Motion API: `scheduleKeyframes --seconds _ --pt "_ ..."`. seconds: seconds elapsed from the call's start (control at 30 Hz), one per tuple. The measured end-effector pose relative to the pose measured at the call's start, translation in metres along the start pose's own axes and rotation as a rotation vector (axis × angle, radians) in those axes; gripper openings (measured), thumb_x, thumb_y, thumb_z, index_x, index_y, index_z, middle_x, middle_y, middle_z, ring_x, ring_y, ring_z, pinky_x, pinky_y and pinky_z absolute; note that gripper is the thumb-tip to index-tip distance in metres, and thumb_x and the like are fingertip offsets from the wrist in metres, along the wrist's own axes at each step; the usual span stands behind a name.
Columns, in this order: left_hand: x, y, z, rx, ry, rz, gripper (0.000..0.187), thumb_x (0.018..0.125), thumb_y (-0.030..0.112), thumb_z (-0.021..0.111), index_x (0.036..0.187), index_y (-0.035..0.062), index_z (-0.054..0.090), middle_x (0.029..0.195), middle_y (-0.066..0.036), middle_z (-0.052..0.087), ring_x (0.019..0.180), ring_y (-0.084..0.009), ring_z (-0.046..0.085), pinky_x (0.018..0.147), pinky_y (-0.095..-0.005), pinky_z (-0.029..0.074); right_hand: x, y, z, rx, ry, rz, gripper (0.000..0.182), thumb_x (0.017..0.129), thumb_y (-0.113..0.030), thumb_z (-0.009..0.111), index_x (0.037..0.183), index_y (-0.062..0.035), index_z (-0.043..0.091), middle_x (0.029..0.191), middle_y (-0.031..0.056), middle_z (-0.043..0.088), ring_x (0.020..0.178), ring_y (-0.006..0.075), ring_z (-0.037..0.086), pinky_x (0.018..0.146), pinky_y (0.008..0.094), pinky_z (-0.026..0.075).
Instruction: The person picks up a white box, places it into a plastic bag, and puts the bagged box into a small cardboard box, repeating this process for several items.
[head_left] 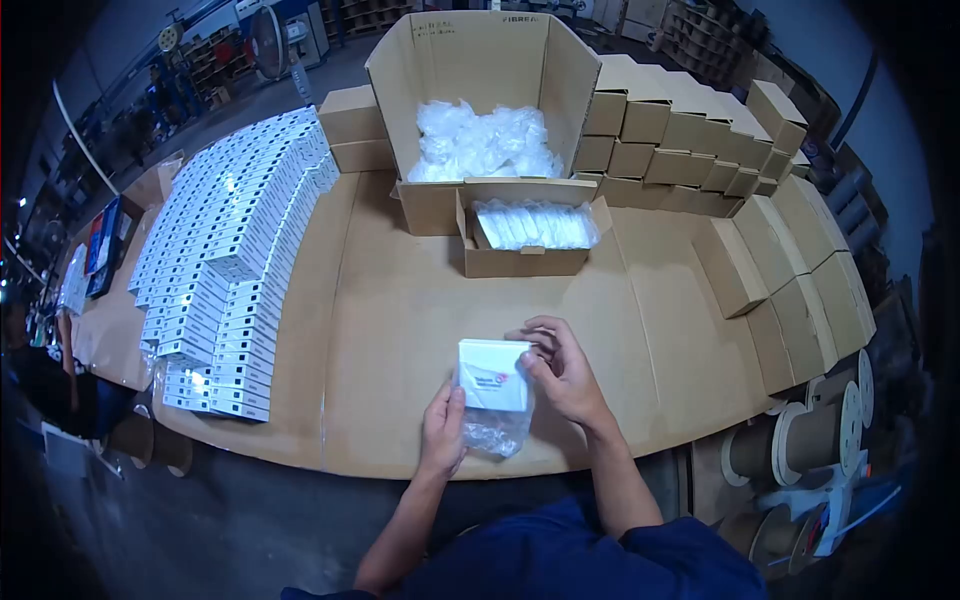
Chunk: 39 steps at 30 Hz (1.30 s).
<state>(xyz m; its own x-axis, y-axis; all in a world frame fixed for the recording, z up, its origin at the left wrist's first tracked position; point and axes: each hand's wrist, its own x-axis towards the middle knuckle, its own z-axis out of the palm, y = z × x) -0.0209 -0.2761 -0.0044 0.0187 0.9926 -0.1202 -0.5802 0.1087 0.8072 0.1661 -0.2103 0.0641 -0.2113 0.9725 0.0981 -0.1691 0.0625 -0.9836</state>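
A flat white box with small print and a red mark is partly inside a clear plastic bag, whose loose end hangs below it. My left hand grips the box and bag along the left side, fingers wrapped behind. On the upper right edge rests the thumb of my right hand; its fingers are bent and partly hidden, the index raised. Beyond my hands stands an open small carton with a row of bagged white items in it.
Behind the small carton, a large open carton holds crumpled clear bags. Stacked white boxes fill the left of the cardboard-covered table. Brown cartons line the right and back. Cable spools stand below right. Another person's arm shows far left.
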Motion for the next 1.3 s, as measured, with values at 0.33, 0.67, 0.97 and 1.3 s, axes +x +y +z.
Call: scheduleKeyframes --seconds 0.33,0.67,0.97,1.3 --pt "0.02 0.006 -0.006 0.275 0.004 0.195 0.044 0.113 0.026 0.044 0.14 -0.0073 0.056 0.13 -0.009 0.065 0.115 -0.0145 0.059 0.104 -0.0308 0.045 -0.025 0.023 -0.005 0.149 0.079 -0.009 0.016 0.094 0.006 0.07 0.108 0.0037 0.064 0.117 0.0151 0.07 0.101 0.0142 0.067 0.092 0.0286 0.056" --pt "0.031 0.038 0.011 0.397 -0.159 0.259 0.051 0.114 0.03 0.038 0.145 -0.008 0.05 0.142 -0.018 0.061 0.135 -0.0256 0.054 0.117 -0.038 0.038 0.002 -0.005 -0.018 0.176 -0.096 -0.152 0.005 0.097 0.002 0.068 0.098 0.0011 0.063 0.128 0.0277 0.068 0.117 0.0239 0.066 0.098 0.0344 0.053" --pt "0.027 0.029 0.014 0.22 -0.183 0.216 0.044 0.111 0.021 0.049 0.148 -0.0017 0.042 0.141 -0.012 0.053 0.13 -0.0218 0.055 0.112 -0.0366 0.044 0.013 -0.003 -0.005 0.127 -0.025 -0.104 0.006 0.098 0.004 0.066 0.094 0.0026 0.061 0.126 0.028 0.069 0.11 0.0222 0.069 0.096 0.0336 0.055" --pt "0.024 0.032 0.016 0.117 -0.015 0.028 0.031 0.109 0.02 0.055 0.132 -0.0004 0.056 0.122 -0.011 0.063 0.115 -0.0187 0.063 0.1 -0.0361 0.055 0.015 -0.009 -0.002 0.179 -0.067 -0.087 0.019 0.093 0.003 0.072 0.11 0.0043 0.064 0.124 0.0197 0.071 0.123 0.027 0.065 0.105 0.0377 0.053"
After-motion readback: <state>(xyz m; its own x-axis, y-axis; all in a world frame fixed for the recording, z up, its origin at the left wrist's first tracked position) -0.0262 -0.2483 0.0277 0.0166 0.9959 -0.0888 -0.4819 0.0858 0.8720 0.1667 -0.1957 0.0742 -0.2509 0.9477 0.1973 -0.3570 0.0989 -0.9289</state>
